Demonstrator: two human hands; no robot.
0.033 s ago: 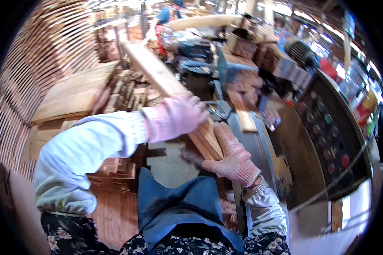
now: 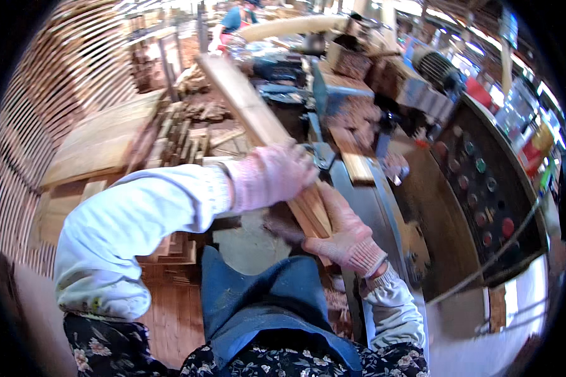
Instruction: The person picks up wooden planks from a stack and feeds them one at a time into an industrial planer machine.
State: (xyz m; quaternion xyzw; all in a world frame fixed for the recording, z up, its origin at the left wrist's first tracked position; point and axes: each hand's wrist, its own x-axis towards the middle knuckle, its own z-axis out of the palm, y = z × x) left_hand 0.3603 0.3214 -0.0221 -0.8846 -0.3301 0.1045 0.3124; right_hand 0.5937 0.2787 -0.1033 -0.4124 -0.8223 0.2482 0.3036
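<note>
A long, light wooden board (image 2: 245,103) slants from the far left toward my body. My left hand (image 2: 273,173), in a pale pink knit glove, is wrapped over its top near the middle. Closer to me, my right hand (image 2: 343,229), gloved alike, grips the near end with the thumb on one side and fingers along the other. Just right of the board lies a metal machine table (image 2: 361,210), and a short wooden piece (image 2: 356,164) rests on it. The board's underside is hidden, so I cannot tell whether it touches the machine.
A wide wooden slab (image 2: 100,138) and loose strips lie at left, before a slatted wood stack (image 2: 75,69). Right stands a dark control panel (image 2: 484,182) with round buttons. Beyond are a sawdust-covered machine block (image 2: 343,85), a motor (image 2: 437,69) and another person (image 2: 236,22).
Both hands and the board have shifted slightly right, closer to the metal table. The surroundings have slid a little left in view. My grip looks the same.
</note>
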